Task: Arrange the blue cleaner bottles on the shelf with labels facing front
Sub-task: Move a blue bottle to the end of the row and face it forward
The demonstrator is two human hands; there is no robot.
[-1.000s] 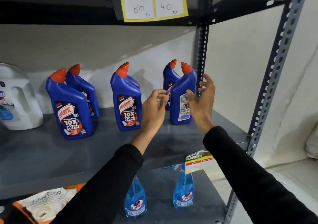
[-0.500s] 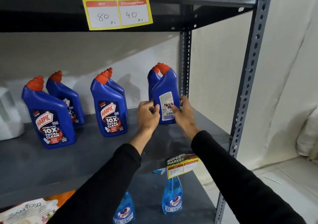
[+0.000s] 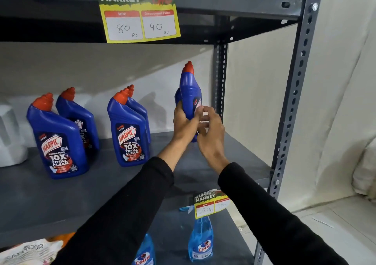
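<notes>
My left hand [image 3: 184, 123] and my right hand [image 3: 211, 134] both grip a blue cleaner bottle [image 3: 190, 94] with a red cap, lifted off the grey shelf [image 3: 36, 195] at its right end. The bottle is turned edge-on, its label partly facing right. Another blue bottle [image 3: 177, 96] stands right behind it, mostly hidden. Two bottles, one at far left [image 3: 58, 142] and one at the middle [image 3: 128, 134], stand with front labels facing me. Behind each stands one more: a rear left bottle [image 3: 78, 114] and a rear middle bottle [image 3: 140, 110].
A white jug [image 3: 10, 136] stands at the shelf's left edge. A yellow price tag [image 3: 139, 12] hangs from the shelf above. Grey perforated uprights [image 3: 293, 106] frame the right side. Light blue spray bottles [image 3: 200, 242] stand on the lower shelf, with a small price tag [image 3: 210, 202] above them.
Both hands closed on the right front bottle, raised it off the shelf and turned it from back label facing me to edge-on. The camera moved closer and tilted up.
</notes>
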